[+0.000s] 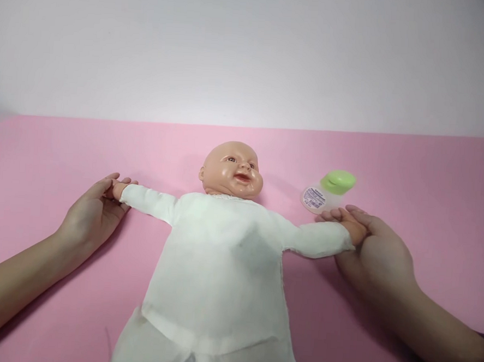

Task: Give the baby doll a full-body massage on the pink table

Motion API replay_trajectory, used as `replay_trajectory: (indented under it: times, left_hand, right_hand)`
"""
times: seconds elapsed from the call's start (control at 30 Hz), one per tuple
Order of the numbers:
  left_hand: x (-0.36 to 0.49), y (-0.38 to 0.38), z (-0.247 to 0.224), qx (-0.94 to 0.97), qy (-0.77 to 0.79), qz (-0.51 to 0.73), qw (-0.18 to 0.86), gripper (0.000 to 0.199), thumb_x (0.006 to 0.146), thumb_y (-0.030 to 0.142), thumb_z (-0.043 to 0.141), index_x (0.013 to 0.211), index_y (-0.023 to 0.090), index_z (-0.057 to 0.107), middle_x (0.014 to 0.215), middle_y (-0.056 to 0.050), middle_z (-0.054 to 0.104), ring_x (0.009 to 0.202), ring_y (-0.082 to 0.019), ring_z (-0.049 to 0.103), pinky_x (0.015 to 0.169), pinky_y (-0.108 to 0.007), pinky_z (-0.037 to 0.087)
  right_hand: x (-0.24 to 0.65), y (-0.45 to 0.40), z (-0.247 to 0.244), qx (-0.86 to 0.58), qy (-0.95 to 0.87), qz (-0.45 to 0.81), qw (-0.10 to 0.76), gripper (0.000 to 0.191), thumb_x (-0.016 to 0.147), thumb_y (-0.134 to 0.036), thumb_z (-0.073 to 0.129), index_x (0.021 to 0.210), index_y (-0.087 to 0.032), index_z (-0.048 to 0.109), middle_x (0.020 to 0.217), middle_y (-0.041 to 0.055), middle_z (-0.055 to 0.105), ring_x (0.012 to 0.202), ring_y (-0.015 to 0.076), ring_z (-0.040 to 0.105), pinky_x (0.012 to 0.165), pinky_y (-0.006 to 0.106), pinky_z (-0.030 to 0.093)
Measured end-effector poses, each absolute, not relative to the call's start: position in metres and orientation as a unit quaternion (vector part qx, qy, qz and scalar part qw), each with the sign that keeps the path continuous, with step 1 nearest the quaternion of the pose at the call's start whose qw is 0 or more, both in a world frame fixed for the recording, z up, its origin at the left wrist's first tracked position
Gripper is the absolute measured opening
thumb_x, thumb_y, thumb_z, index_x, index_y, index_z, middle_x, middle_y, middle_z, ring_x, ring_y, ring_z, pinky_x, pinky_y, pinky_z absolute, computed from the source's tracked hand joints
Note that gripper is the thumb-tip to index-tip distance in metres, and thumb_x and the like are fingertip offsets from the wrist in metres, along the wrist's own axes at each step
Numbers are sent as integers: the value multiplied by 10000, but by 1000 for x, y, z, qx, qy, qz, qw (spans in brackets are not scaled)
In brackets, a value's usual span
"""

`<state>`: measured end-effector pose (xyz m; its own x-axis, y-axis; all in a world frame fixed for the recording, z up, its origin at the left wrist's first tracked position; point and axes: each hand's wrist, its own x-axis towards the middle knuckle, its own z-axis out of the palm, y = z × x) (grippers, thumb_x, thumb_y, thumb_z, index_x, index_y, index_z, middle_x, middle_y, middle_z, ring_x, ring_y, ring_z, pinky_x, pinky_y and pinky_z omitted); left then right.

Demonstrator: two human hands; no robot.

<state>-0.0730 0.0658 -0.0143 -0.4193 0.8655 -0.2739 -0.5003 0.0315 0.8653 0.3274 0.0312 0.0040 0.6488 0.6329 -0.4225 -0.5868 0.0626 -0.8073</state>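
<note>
A baby doll (224, 273) with a white cloth body lies on its back on a pink surface, its head toward the far side and both arms spread out. My left hand (95, 207) is closed round the doll's small hand at the left. At the right, my right hand (379, 255) holds the doll's other hand between thumb and fingers, with some fingers under the white sleeve. The doll's lower legs are cut off by the bottom edge of the view.
Just beyond my right hand, a clear bottle (317, 199) with a green cap lies on the pink table (442, 182). A pale wall (249, 56) rises behind the table's far edge.
</note>
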Motion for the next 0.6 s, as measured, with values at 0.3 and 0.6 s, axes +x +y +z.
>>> replay_trajectory:
  times: [0.3,0.6]
  left_hand:
    - [-62,62,-7,185,554,655,479,294,1024,156,543,793,235,705,899,-45,736,1177,-165,715,878,-176,668]
    - [-56,61,-6,181,560,661,466,316,986,96,518,768,248,689,882,-38,741,1217,-189,712,827,-186,692]
  right_hand:
    - [326,34,6,-524,1,427,737,167,874,-12,495,872,-153,582,886,43,576,684,75,602,589,176,618]
    - [329,34,-1,-523,-40,416,743,185,763,1,492,789,-157,586,810,32,555,655,95,561,539,195,580]
